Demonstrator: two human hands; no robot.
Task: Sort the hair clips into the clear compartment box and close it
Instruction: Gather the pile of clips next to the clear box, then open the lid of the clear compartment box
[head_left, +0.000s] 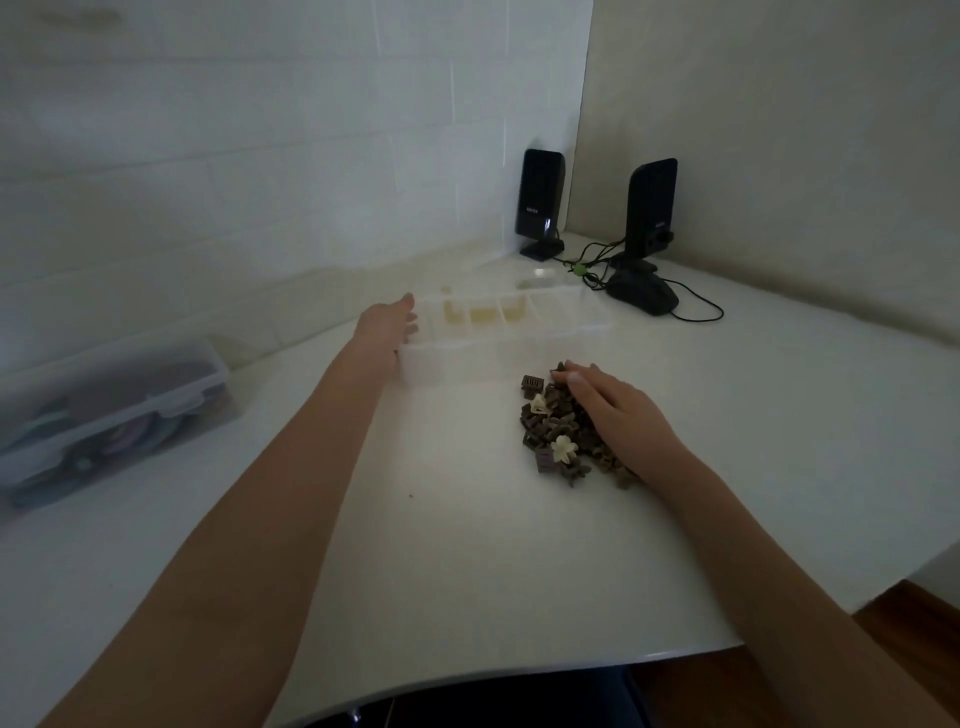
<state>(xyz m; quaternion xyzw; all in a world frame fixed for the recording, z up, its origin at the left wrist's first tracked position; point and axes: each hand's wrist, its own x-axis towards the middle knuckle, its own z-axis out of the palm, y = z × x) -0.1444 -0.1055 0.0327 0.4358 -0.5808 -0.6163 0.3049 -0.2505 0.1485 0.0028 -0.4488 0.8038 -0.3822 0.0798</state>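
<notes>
Clips (563, 431) lie heaped on the table (467, 519) just before the open box (498, 332). They look light, stiff and prone to tangling; best pinched singly by the wings. Two are cream, the brown too many to count. The right hand (618, 415) rests flat on the heap; the left hand (387, 327), open, touches the box's end.
</notes>
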